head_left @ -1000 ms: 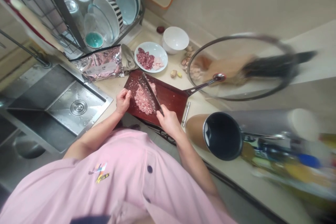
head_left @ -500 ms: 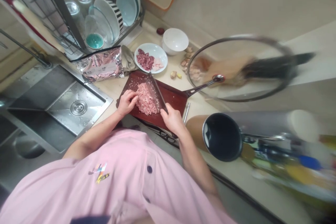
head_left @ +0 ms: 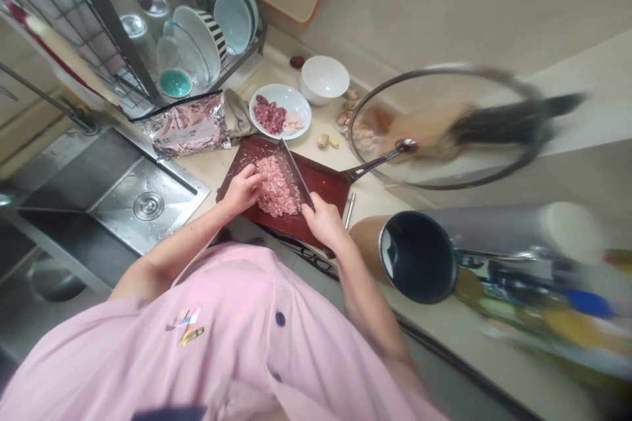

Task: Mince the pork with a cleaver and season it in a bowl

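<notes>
- Where the cream, smooth-topped surface (head_left: 217,163) begins at left, a brushed-steel rectangular sink (head_left: 113,194) is set in, its round drain ridged.
- Above it leans a crinkled, shiny pink-and-silver foil bag (head_left: 190,125).
- The left hand (head_left: 243,188) has its fingers bent at the near edge of the mince; whether they pinch any of it, I cannot tell.
- The pale pink, coarse-grained minced meat (head_left: 274,194) lies heaped on a reddish-brown rectangular cutting board (head_left: 328,185).
- Beyond the board, a round, glossy white plate (head_left: 301,105) bears dark red chunks and paler pieces.
- A broad, flat, grey metal cleaver (head_left: 292,174) stands slanted against the mince.
- The right hand (head_left: 323,220) is wrapped around the cleaver's handle.
- Farther right sits a round pot (head_left: 419,256), dark inside.
</notes>
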{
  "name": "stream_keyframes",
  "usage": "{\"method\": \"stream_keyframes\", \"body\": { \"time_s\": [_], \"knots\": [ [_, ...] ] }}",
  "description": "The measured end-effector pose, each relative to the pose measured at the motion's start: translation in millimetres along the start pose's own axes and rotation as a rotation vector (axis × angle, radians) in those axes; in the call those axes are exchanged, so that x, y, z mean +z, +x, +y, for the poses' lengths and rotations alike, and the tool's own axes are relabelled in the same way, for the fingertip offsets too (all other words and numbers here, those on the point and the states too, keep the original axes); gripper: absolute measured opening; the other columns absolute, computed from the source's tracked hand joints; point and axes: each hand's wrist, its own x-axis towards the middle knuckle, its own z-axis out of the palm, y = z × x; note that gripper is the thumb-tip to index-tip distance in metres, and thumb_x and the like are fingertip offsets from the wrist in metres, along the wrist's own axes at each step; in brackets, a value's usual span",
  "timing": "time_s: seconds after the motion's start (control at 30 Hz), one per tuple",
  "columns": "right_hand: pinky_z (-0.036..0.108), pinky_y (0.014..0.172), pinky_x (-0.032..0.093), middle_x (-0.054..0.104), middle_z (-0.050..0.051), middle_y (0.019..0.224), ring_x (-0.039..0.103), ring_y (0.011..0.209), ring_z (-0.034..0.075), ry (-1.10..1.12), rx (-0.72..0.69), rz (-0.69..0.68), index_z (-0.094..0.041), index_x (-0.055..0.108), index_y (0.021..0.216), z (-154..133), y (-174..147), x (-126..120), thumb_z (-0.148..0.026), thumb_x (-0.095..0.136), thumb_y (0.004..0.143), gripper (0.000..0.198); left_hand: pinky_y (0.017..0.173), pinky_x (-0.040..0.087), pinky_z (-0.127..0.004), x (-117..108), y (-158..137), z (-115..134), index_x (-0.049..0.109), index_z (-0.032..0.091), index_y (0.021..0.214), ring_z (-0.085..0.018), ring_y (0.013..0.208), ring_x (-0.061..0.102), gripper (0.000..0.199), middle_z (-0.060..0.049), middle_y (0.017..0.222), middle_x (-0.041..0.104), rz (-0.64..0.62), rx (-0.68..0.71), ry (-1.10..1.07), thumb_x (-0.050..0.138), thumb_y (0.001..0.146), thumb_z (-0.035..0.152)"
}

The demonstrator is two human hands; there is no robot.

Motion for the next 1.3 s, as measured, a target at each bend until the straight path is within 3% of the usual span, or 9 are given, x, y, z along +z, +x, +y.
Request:
{"method": "stream_keyframes", "body": {
  "time_s": [0.17,0.37,0.47,0.63,0.73,0.83,1.0,1.13,1.3],
  "knots": [
    [0.030,0.072,0.044,0.071,0.012,0.091,0.066,0.082,0.025,0.009,-0.010,-0.029,-0.017,0.058,0.115,-7.0,-1.1,0.6,-0.030,0.040,0.091,0.032,0.071,0.042,-0.030,-3.2,4.6,-1.5,0.063,0.017,0.093,-0.018,0.081,0.050,0.024,-0.007,0.088,0.050,-0.060,-0.041,0.041,0.052,0.073,0.008],
    [0.031,0.074,0.045,0.070,0.014,0.094,0.066,0.086,0.027,-0.010,0.037,0.012,-0.015,0.055,0.121,-3.0,1.1,-1.9,-0.032,0.037,0.093,0.037,0.085,0.036,-0.039,-10.2,2.5,4.6,0.066,0.021,0.099,-0.023,0.095,0.050,0.022,-0.009,0.099,0.057,-0.278,-0.090,0.228,0.053,0.087,0.035],
    [0.032,0.074,0.045,0.070,0.013,0.093,0.066,0.085,0.027,-0.042,0.039,-0.039,-0.016,0.057,0.118,0.2,1.8,-3.4,-0.032,0.040,0.091,0.035,0.088,0.031,-0.042,-10.4,4.8,6.0,0.068,0.025,0.101,-0.024,0.099,0.048,0.024,-0.008,0.103,0.062,-0.257,-0.063,0.243,0.052,0.090,0.038],
    [0.031,0.072,0.044,0.070,0.013,0.091,0.066,0.082,0.025,-0.030,0.056,0.033,-0.015,0.054,0.121,0.0,1.2,-1.7,-0.033,0.037,0.093,0.037,0.088,0.028,-0.041,-5.5,9.5,1.0,0.071,0.025,0.094,-0.022,0.096,0.050,0.023,-0.006,0.096,0.067,-0.229,-0.097,0.249,0.050,0.093,0.034],
    [0.031,0.072,0.044,0.070,0.013,0.092,0.066,0.084,0.026,-0.072,0.037,-0.025,-0.016,0.057,0.118,-2.8,0.3,-0.8,-0.032,0.039,0.092,0.035,0.086,0.028,-0.041,-3.9,8.6,0.2,0.071,0.023,0.085,-0.022,0.091,0.051,0.028,-0.006,0.088,0.067,-0.254,-0.132,0.266,0.052,0.091,0.042],
    [0.030,0.074,0.044,0.070,0.014,0.097,0.066,0.088,0.027,-0.048,0.002,0.040,-0.015,0.052,0.125,-5.3,-0.6,-0.9,-0.034,0.037,0.094,0.040,0.087,0.028,-0.041,-5.3,4.8,3.4,0.072,0.023,0.082,-0.022,0.093,0.051,0.034,-0.006,0.089,0.068,-0.261,-0.134,0.265,0.053,0.089,0.050],
    [0.030,0.072,0.043,0.071,0.012,0.092,0.066,0.084,0.026,-0.060,-0.027,-0.052,-0.017,0.058,0.113,-7.3,0.9,0.7,-0.029,0.040,0.092,0.031,0.085,0.032,-0.039,-11.0,-2.3,9.0,0.073,0.022,0.086,-0.022,0.094,0.052,0.035,-0.007,0.095,0.067,-0.153,-0.207,0.242,0.051,0.090,0.049],
    [0.029,0.072,0.043,0.071,0.012,0.093,0.066,0.085,0.025,-0.041,-0.050,0.017,-0.017,0.055,0.119,-8.7,0.2,2.5,-0.031,0.038,0.093,0.034,0.082,0.037,-0.036,-14.4,-8.5,8.3,0.072,0.020,0.082,-0.020,0.089,0.054,0.034,-0.007,0.090,0.066,-0.056,-0.228,0.194,0.051,0.091,0.045],
    [0.028,0.069,0.043,0.071,0.011,0.092,0.067,0.083,0.025,-0.082,-0.098,-0.055,-0.019,0.057,0.119,-15.4,-1.5,4.0,-0.031,0.040,0.092,0.034,0.078,0.044,-0.032,-12.4,-18.8,6.3,0.069,0.018,0.079,-0.017,0.081,0.055,0.033,-0.006,0.082,0.063,0.012,-0.207,0.078,0.050,0.092,0.042]
  ]
}}
